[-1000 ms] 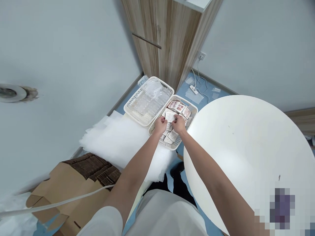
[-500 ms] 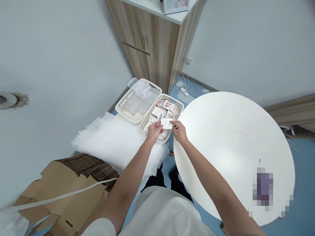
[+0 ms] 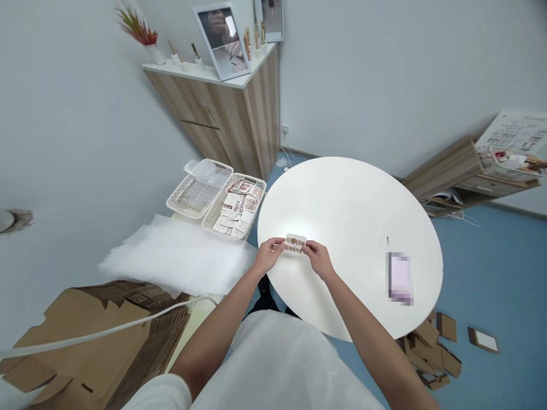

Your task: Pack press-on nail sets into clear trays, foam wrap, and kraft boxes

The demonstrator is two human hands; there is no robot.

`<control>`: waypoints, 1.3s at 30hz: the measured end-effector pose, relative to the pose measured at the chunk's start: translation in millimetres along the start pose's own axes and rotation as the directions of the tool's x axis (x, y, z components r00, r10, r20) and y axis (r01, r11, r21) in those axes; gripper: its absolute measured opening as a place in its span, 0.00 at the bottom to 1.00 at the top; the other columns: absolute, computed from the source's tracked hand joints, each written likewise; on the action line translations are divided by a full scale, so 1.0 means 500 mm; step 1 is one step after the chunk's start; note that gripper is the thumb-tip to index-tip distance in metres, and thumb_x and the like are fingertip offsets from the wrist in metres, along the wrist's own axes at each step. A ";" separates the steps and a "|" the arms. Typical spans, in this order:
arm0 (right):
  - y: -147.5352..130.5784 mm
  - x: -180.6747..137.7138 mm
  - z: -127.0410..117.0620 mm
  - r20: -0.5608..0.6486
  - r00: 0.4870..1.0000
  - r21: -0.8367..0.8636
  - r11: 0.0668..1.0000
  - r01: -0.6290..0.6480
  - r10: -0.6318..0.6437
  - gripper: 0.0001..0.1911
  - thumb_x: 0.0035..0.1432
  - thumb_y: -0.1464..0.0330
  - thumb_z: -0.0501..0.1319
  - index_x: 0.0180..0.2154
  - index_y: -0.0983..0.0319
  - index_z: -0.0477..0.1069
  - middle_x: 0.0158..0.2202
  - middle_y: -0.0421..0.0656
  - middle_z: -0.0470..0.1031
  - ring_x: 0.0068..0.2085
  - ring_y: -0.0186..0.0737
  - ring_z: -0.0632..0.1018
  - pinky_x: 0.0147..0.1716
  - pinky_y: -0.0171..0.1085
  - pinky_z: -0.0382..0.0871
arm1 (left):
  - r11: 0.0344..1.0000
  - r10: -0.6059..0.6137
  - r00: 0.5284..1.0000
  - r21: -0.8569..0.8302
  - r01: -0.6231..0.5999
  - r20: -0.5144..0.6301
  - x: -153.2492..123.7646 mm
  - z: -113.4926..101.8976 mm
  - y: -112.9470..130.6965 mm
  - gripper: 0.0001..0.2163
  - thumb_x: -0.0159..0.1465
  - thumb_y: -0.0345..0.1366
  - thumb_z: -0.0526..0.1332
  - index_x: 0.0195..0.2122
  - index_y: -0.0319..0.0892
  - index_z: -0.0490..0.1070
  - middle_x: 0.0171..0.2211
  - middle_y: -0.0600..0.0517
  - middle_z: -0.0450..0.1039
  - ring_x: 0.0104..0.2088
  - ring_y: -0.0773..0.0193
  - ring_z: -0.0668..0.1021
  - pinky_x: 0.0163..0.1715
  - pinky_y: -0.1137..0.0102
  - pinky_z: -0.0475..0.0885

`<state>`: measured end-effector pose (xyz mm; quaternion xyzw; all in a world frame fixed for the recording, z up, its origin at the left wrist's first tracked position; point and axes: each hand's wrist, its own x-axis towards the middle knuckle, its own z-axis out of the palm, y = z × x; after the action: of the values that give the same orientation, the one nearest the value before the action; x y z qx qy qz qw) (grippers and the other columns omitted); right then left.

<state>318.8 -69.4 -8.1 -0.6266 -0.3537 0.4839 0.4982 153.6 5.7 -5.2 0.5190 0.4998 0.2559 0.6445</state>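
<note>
Between my two hands is a small pack of press-on nails [image 3: 295, 243], with two rows of brownish nail shapes facing up. My left hand [image 3: 270, 254] pinches its left end, and my right hand [image 3: 318, 257] grips the right end. The pack is over the left part of the round white table [image 3: 350, 210]; whether it touches the top I cannot tell. To the left stands a white basket [image 3: 206, 222] full of similar flat packs [image 3: 241, 206]. Beside it, a second white basket [image 3: 170, 204] contains clear plastic trays [image 3: 203, 185].
White foam sheets [image 3: 171, 250] and flattened cardboard boxes [image 3: 98, 336] lie to my left. A blurred-out purple object [image 3: 399, 276] rests on the table's right side. Small cardboard boxes [image 3: 431, 347] sit on the floor at right. A wooden cabinet [image 3: 231, 119] stands ahead.
My hands have carried the pack from above the basket rightward over the table. Its nail side now shows instead of the white printed face. My view has turned right.
</note>
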 end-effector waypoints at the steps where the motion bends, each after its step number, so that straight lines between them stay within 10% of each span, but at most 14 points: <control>1: -0.001 -0.011 -0.013 0.003 1.000 0.035 0.999 -0.007 0.007 0.16 0.49 0.59 0.59 0.38 0.60 0.72 0.35 0.44 0.74 0.36 0.40 0.73 0.37 0.40 0.66 | 1.000 -0.012 1.000 -0.002 0.012 0.024 -0.008 0.016 0.000 0.15 0.50 0.43 0.62 0.35 0.40 0.73 0.28 0.50 0.73 0.28 0.67 0.73 0.31 0.71 0.68; 16: -0.013 -0.063 -0.109 -0.004 0.999 0.077 0.996 -0.038 0.038 0.21 0.47 0.59 0.59 0.44 0.59 0.68 0.33 0.41 0.71 0.30 0.33 0.72 0.34 0.39 0.67 | 0.984 -0.127 0.982 -0.103 0.142 0.139 -0.078 0.090 0.002 0.15 0.48 0.45 0.64 0.29 0.38 0.72 0.28 0.49 0.73 0.25 0.71 0.71 0.32 0.71 0.68; 39: 0.004 0.052 0.015 -0.199 0.969 0.070 0.989 -0.133 0.145 0.13 0.45 0.58 0.60 0.28 0.61 0.66 0.22 0.37 0.67 0.22 0.30 0.66 0.25 0.34 0.63 | 0.988 -0.153 0.977 -0.005 0.155 0.146 0.048 -0.010 -0.028 0.13 0.50 0.39 0.63 0.35 0.40 0.73 0.30 0.49 0.74 0.29 0.67 0.74 0.32 0.70 0.69</control>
<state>318.8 -43.8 -16.9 -0.6817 -0.2424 0.4607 0.5141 155.2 23.4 -27.1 0.4906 0.4880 0.1710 0.7014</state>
